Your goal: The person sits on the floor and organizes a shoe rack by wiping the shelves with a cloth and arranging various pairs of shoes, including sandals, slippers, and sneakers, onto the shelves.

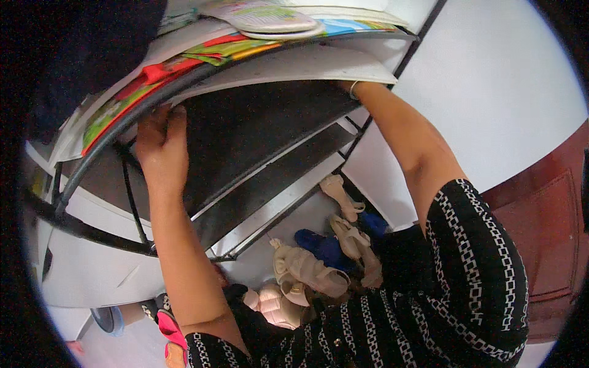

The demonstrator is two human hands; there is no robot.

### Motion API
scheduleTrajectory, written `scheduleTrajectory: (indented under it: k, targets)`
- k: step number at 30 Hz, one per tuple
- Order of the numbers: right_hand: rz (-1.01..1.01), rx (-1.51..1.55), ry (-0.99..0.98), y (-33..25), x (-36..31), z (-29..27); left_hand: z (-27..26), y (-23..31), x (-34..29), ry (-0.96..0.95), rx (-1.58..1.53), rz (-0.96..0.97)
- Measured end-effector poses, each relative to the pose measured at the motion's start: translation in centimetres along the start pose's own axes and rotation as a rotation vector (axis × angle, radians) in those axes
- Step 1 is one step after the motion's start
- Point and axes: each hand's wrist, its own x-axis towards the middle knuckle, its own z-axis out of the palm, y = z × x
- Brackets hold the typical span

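Observation:
A metal rack with dark tubes and dark shelves fills the upper left, and a white board [288, 69] lies just under its top shelf. My left hand [162, 144] reaches up to the board's left end, its thumb and fingers closed at the edge in the shadow. At the board's right end my right hand [351, 88] goes in beneath it; only the wrist, with a thin band, and part of the hand show, and the fingers are hidden. Below the board, the wide dark shelf [251, 132] slopes down between my arms.
A colourful printed sheet [215, 52] and a light slipper [276, 21] lie on the top shelf. Several beige sandals [313, 270] and blue shoes [325, 248] lie on the floor below. Pink-red footwear [170, 328] is at lower left. A red-brown door [546, 239] stands right, beside a white wall.

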Motion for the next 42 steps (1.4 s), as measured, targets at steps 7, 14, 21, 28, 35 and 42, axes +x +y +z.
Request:
scheduleTrajectory:
  k: [7,14,21,28,35,42]
  targets:
    - [-0.024,0.137,-0.004,4.6,-6.3,4.2,2.6,-5.0,-0.4,0.072,0.430,0.323]
    - [-0.163,0.417,0.074,-6.7,-10.3,1.8,4.0,-10.9,-0.4,-0.048,0.567,0.215]
    - [0.058,1.479,-0.797,-10.7,-15.8,-2.8,2.6,-15.0,-2.5,-0.381,0.788,0.025]
    - [0.862,1.781,-0.714,-5.8,-21.2,3.4,0.6,-10.4,-7.6,-0.336,0.621,-0.044]
    - [0.033,0.395,0.081,-1.3,-15.5,10.7,2.4,-10.4,-19.4,-0.538,0.638,-0.052]
    - [-0.055,0.481,-0.329,-16.8,-17.6,10.9,1.1,-13.2,-21.1,-0.638,0.517,-0.283]
